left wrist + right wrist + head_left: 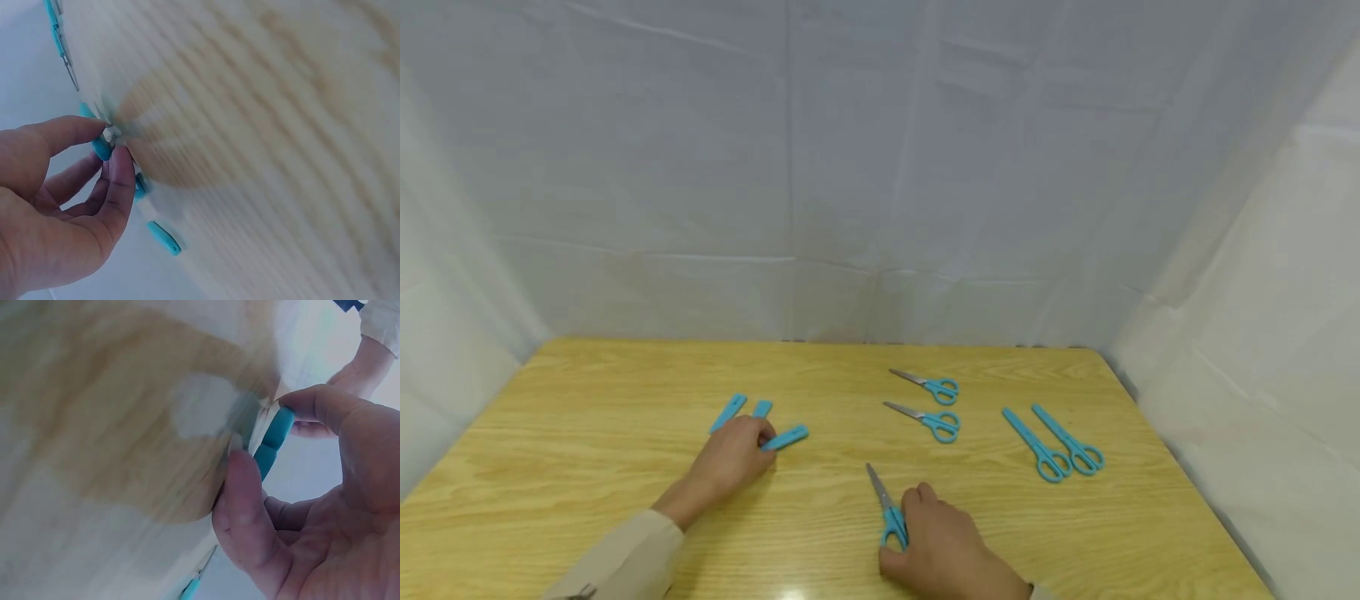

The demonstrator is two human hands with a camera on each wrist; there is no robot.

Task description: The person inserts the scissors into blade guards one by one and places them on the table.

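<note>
Toward the desk's (pixel 820 542) near edge, the head view has the right hand (pixel 946 542) gripping bare-bladed scissors (pixel 881 490) by the handles (pixel 892 517); the left hand (pixel 733 452) pinches a blue cover (pixel 787 438) beside two loose covers (pixel 728 412). Two bare pairs (pixel 930 418) lie nearer the far edge, two sheathed pairs (pixel 1023 432) toward the right edge. Left wrist view: thumb and fingertip on the cover. Right wrist view: thumb and finger at blue handles.
</note>
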